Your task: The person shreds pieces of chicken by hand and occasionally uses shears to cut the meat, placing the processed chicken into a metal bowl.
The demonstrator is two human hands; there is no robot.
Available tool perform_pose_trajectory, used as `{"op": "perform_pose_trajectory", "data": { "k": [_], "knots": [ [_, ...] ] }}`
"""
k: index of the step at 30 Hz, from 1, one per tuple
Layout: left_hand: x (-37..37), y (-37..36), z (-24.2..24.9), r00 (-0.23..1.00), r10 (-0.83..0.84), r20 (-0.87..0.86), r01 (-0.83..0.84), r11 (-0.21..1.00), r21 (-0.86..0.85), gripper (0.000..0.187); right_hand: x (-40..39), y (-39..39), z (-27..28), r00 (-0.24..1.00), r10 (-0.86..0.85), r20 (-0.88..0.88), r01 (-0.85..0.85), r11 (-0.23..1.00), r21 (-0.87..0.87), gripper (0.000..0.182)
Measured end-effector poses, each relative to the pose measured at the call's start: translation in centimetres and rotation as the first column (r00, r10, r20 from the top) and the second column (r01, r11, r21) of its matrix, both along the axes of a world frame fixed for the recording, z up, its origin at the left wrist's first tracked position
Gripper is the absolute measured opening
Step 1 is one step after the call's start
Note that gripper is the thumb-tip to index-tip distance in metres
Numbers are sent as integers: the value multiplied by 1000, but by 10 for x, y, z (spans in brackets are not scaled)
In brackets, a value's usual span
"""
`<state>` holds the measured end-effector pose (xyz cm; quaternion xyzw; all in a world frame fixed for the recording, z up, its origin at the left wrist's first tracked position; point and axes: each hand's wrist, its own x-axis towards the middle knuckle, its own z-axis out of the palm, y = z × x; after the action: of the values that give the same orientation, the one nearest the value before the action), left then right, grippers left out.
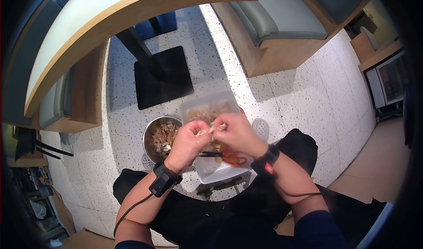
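My left hand (188,144) and my right hand (239,133) are close together, fingertips pinched on a pale, stringy piece of meat (212,129). Behind them stands a translucent plastic container (210,98) with more shredded meat inside. To the left of my left hand is a round steel bowl (146,136) holding brown meat pieces (165,135). Below my hands lies a white plastic tray (213,175), with scissors with orange handles (236,160) in it, partly hidden by my hands.
A wood-edged table (145,4) curves overhead, on a post with a black base plate (164,77). A cushioned bench (282,24) stands at the right, another seat (57,99) at the left. The floor (304,94) is speckled white. A glass-fronted cabinet (390,81) is far right.
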<state>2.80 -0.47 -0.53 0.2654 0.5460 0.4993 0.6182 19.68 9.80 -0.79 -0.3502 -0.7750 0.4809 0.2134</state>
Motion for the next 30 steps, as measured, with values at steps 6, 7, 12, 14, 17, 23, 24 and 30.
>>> {"op": "perform_pose_trajectory", "data": {
  "k": [6, 7, 12, 14, 17, 23, 24, 30],
  "knots": [
    [-1, 1, 7, 993, 68, 95, -70, 997, 18, 12, 4, 18, 16, 984, -40, 172, 105, 916, -387, 27],
    [-3, 2, 2, 993, 77, 91, -79, 997, 13, 12, 4, 17, 16, 995, -4, 95, 50, 870, -491, 25],
    [-5, 2, -3, 992, 109, 71, -111, 993, 29, 18, 6, 13, 2, 986, 61, -157, -145, 786, -602, 24],
    [-6, 2, -4, 995, 94, 16, -95, 994, 61, 19, 6, 12, -3, 977, 65, -204, -180, 766, -618, 26],
    [-2, 4, 0, 989, 144, 26, -145, 988, 57, 20, 6, 11, 2, 976, 92, -195, -196, 760, -620, 26],
    [-6, 4, -5, 997, 72, 29, -73, 997, 39, 20, 5, 8, 11, 988, 45, -145, -128, 756, -642, 23],
    [-6, 4, -6, 997, 72, 29, -73, 997, 38, 20, 5, 9, 11, 989, 44, -145, -128, 756, -643, 23],
    [-3, 6, -2, 990, 90, -113, -87, 996, 35, 13, 4, 3, 6, 989, 42, -145, -112, 846, -521, 21]
  ]
}}
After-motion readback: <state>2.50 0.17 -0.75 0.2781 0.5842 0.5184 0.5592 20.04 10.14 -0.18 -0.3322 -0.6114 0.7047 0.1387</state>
